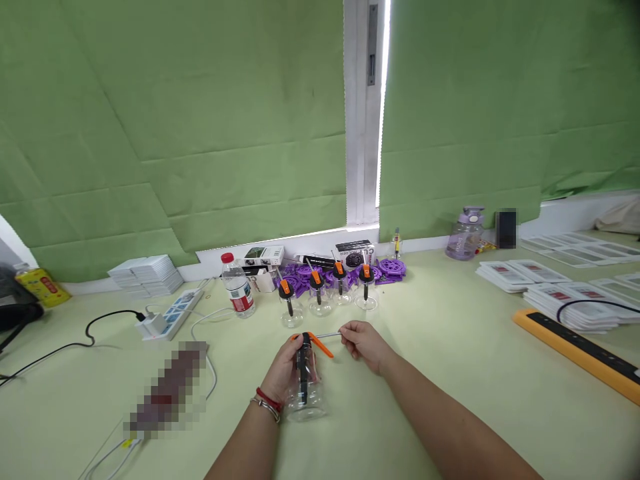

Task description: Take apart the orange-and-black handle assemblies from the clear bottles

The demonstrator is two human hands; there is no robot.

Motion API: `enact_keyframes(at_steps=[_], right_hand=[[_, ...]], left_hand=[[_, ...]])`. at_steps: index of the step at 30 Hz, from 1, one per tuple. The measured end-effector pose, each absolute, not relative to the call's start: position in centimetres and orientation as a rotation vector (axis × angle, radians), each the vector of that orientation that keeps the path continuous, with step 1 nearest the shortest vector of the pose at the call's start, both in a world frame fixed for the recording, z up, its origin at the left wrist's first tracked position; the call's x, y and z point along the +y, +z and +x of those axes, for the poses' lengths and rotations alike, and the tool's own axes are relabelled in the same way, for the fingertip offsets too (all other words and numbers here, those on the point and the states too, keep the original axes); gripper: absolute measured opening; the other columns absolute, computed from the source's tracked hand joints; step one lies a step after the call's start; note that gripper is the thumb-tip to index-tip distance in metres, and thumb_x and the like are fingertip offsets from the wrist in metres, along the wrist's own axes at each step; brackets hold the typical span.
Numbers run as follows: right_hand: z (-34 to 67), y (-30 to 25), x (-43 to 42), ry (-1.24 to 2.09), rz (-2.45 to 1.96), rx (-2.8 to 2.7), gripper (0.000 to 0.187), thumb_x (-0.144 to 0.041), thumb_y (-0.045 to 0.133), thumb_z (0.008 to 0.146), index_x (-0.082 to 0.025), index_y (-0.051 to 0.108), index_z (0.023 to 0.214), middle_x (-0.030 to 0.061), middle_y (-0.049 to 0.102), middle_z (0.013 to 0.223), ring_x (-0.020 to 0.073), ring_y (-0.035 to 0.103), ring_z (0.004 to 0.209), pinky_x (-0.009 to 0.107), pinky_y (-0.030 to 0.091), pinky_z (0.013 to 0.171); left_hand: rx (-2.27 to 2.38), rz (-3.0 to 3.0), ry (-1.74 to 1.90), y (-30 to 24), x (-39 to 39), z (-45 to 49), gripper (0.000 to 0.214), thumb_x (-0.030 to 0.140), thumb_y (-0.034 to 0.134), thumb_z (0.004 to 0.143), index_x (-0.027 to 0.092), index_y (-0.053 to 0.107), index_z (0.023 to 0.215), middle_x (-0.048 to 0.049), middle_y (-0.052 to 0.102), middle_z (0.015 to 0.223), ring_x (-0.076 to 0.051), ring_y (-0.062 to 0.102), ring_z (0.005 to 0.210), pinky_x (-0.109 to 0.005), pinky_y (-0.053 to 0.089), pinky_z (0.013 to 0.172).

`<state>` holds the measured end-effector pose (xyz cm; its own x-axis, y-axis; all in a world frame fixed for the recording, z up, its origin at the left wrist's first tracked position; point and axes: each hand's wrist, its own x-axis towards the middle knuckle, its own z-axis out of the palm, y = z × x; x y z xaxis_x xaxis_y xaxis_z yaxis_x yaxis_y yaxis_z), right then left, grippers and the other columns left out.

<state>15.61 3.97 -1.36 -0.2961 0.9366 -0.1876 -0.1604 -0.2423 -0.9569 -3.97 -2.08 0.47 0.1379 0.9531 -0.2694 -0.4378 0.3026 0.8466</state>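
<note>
My left hand (284, 369) is closed round the black neck of a clear jar (307, 407), which is tilted. A black stem runs down inside the jar, and an orange lever (321, 345) sticks out from its top. My right hand (364, 343) is pinching the far end of a thin pale rod (327, 335), which runs across to the jar's top. Just beyond both hands stand several similar clear jars (320, 303) with black-and-orange tops and thin rods pointing up.
Purple plastic parts (391, 269) and printed boxes (354, 252) lie behind the jars. To the left are a red-capped bottle (238, 287), a white power strip (175, 315) and cables. An orange power strip (575, 353), card stacks (565, 303) and a lilac bottle (465, 235) are at right.
</note>
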Motion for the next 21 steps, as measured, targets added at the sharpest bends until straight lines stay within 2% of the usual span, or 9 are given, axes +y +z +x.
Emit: enact_keyframes(at_steps=[3, 6, 8, 11, 13, 16, 18, 21], right_hand=[[15.63, -1.47, 4.04, 1.687, -1.045, -1.123, 0.028, -0.035, 0.071, 0.066, -0.016, 0.059, 0.081, -0.0028, 0.058, 0.06, 0.0063, 0.044, 0.042, 0.019, 0.032, 0.038], [15.61, -1.73, 4.16, 1.678, -1.106, -1.122, 0.033, -0.046, 0.064, 0.073, -0.015, 0.057, 0.07, -0.0011, 0.056, 0.056, 0.006, 0.042, 0.039, 0.019, 0.027, 0.035], [15.59, -1.88, 4.21, 1.656, -1.112, -1.136, 0.032, -0.045, 0.066, 0.071, -0.015, 0.056, 0.069, -0.0024, 0.055, 0.054, 0.005, 0.039, 0.038, 0.019, 0.026, 0.035], [15.62, -1.87, 4.22, 1.658, -1.043, -1.117, 0.028, -0.035, 0.074, 0.064, -0.016, 0.058, 0.077, -0.0043, 0.055, 0.056, 0.0054, 0.044, 0.043, 0.019, 0.033, 0.041], [15.66, -1.79, 4.21, 1.683, -1.021, -1.08, 0.03, -0.037, 0.073, 0.064, -0.015, 0.058, 0.077, -0.0029, 0.057, 0.059, 0.0065, 0.047, 0.046, 0.019, 0.036, 0.043], [15.66, -1.78, 4.21, 1.697, -1.088, -1.073, 0.035, -0.047, 0.066, 0.07, -0.015, 0.055, 0.069, -0.0011, 0.056, 0.056, 0.0061, 0.043, 0.04, 0.019, 0.029, 0.036], [15.64, -1.89, 4.23, 1.684, -1.105, -1.097, 0.035, -0.048, 0.066, 0.07, -0.016, 0.052, 0.066, -0.0022, 0.054, 0.052, 0.0053, 0.039, 0.037, 0.019, 0.026, 0.035], [15.73, -2.14, 4.33, 1.652, -1.039, -1.114, 0.033, -0.043, 0.071, 0.064, -0.016, 0.053, 0.069, -0.0032, 0.055, 0.055, 0.0057, 0.042, 0.041, 0.019, 0.032, 0.039]], left_hand=[[0.933, 0.669, 1.13, 0.52, -2.08, -3.98, 0.029, 0.047, 0.057, 0.079, 0.019, 0.048, 0.078, 0.001, 0.057, 0.056, -0.016, 0.053, 0.039, -0.032, 0.047, 0.045], [0.938, 0.643, 1.112, 0.72, -2.14, -3.92, 0.029, 0.047, 0.056, 0.079, 0.019, 0.048, 0.076, 0.0004, 0.057, 0.055, -0.016, 0.053, 0.039, -0.032, 0.048, 0.046], [0.946, 0.628, 1.1, 0.82, -2.18, -3.88, 0.029, 0.047, 0.056, 0.079, 0.019, 0.048, 0.075, 0.0002, 0.057, 0.055, -0.016, 0.053, 0.039, -0.032, 0.048, 0.046], [0.939, 0.624, 1.108, 0.84, -2.2, -3.85, 0.029, 0.046, 0.057, 0.079, 0.018, 0.049, 0.075, 0.0004, 0.056, 0.055, -0.015, 0.053, 0.039, -0.031, 0.047, 0.045], [0.932, 0.62, 1.108, 0.8, -2.19, -3.88, 0.029, 0.046, 0.057, 0.079, 0.018, 0.049, 0.074, -0.0001, 0.057, 0.055, -0.016, 0.053, 0.039, -0.032, 0.047, 0.046], [0.919, 0.615, 1.105, 0.8, -2.19, -3.93, 0.029, 0.045, 0.056, 0.079, 0.018, 0.05, 0.074, -0.0007, 0.057, 0.056, -0.015, 0.053, 0.04, -0.032, 0.048, 0.046], [0.918, 0.611, 1.1, 0.85, -2.21, -3.94, 0.029, 0.045, 0.057, 0.079, 0.018, 0.05, 0.073, -0.0006, 0.058, 0.056, -0.015, 0.053, 0.04, -0.031, 0.047, 0.046], [0.936, 0.604, 1.099, 1.0, -2.26, -3.87, 0.029, 0.045, 0.058, 0.079, 0.018, 0.051, 0.074, -0.0007, 0.058, 0.056, -0.015, 0.053, 0.04, -0.031, 0.047, 0.046]])
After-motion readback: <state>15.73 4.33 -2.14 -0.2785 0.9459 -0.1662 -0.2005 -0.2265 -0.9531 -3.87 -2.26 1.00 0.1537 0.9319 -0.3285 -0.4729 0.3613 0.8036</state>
